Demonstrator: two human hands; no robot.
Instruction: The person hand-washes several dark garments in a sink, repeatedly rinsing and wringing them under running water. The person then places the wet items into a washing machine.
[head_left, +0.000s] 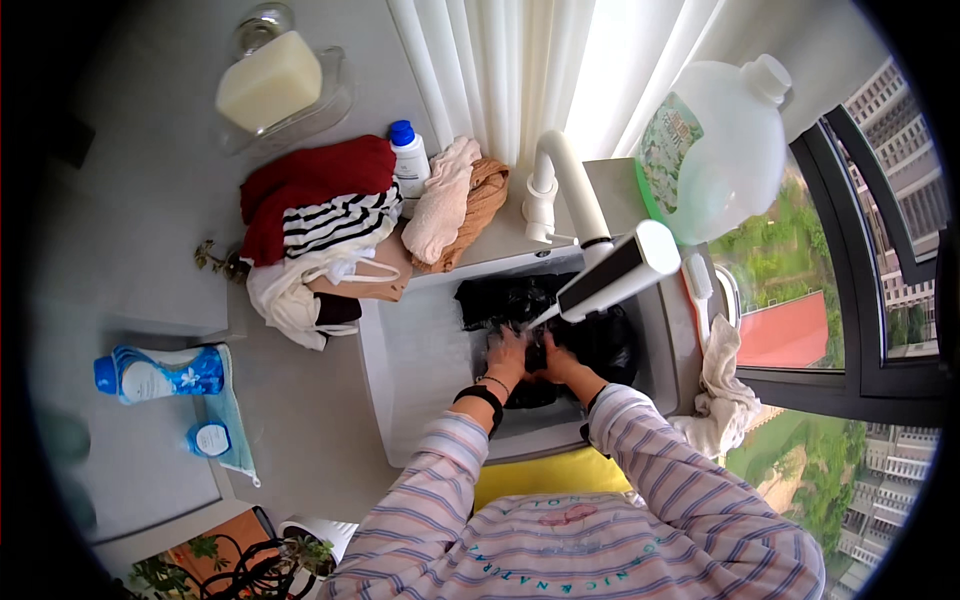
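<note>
A wet black cloth (611, 349) lies bunched in a white sink (409, 360). My left hand (508, 354) is on its left part, with the fingers blurred by running water. Close beside it, my right hand (559, 361) grips the same cloth, thumb uppermost. A dark fold shows between the two hands. Above them a white faucet (577, 187) with a black-and-white spray head (619, 274) sends a stream down onto the cloth. Shallow water covers the sink's left side. The undersides of both hands are hidden.
Left of the sink sit piled clothes (322, 176), a blue-capped bottle (409, 161) and rolled cloths (457, 202). A large plastic jug (724, 150), a brush (699, 289) and a rag (724, 382) stand along the right, by the window. Blue detergent bottles (161, 373) are farther left.
</note>
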